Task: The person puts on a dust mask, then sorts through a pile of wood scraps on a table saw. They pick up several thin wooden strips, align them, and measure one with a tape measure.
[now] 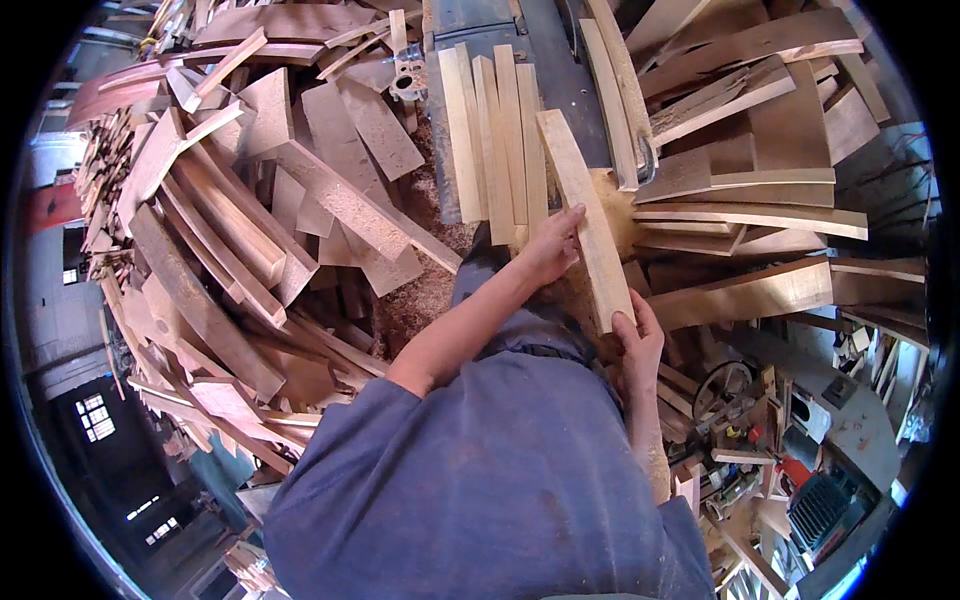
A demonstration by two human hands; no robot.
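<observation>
You had the pale board (588,230) in both hands, tilted slightly L, far end reaching over the dark metal worktop (562,85), near end by your torso. L hand (550,250): fingers grasping its L edge approx. midway, undersides hidden. R hand (642,338): fingers grasping the near end, thumb on or by the top face, rest partly out of view. Loose pale strips (500,140) lay side by side on the worktop, just L of the board's far end; contact w/ it couldn't be told. Risks, my judgement: (1) far end could've knocked the nearest strip off line if you swung the board L, b/c nothing visible clamped the row; (2) strips' near ends seemed to overhang the edge, so a bump from your L forearm might've tipped one; (3) bare skin on rough edges = splinter risk, esp. if the board slid thru your grip; (4) a swing R could've caught the stacked boards (745,292), b/c they jutted close to your R hand; (5) sawdust (415,290) on the floor might've cost you footing if you stepped L.
</observation>
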